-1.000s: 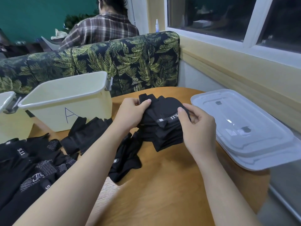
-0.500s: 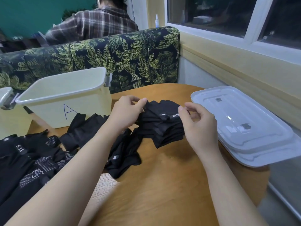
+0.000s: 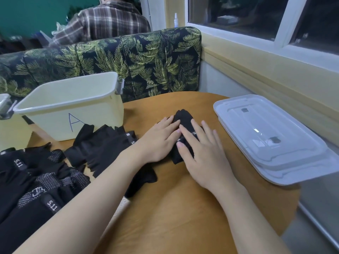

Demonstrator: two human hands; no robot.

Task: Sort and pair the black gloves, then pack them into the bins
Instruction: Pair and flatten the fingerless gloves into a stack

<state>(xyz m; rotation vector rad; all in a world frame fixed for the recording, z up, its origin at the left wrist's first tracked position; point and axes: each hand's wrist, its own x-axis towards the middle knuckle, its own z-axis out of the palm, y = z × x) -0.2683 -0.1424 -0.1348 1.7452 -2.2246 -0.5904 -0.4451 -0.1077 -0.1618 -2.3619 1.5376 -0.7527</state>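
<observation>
Since a second ago you've brought that folded pair of gloves (image 3: 184, 123) down out of the air and it's now flat on the table (image 3: 165, 208), roughly in the middle and toward the far edge. Both hands went from pinching it to lying on top with the fingers straight. Your left hand (image 3: 157, 142) covers the left side of the bundle, your right hand (image 3: 202, 153) covers the right side and the near end, and the two sets of fingertips almost meet over the middle. Only the far tip and a strip between your hands is showing.

Handling-wise I'd say this stuff is light, floppy knit fabric, nothing fragile, but it'll want to spring open or slide apart once you let the pressure off. Best bet is probably to grab it across the middle of the fold, thumb under and fingers over, so both gloves come up together.

The bin marked A (image 3: 73, 110) sits near the far left edge of the table, well apart from your hands, and a second bin (image 3: 11, 132) pokes in at the left. Loose gloves (image 3: 36, 180) are still heaped along the left edge, with a few more (image 3: 102, 143) lying just in front of the A bin. The stacked lids (image 3: 271, 136) are over on the right edge.
</observation>
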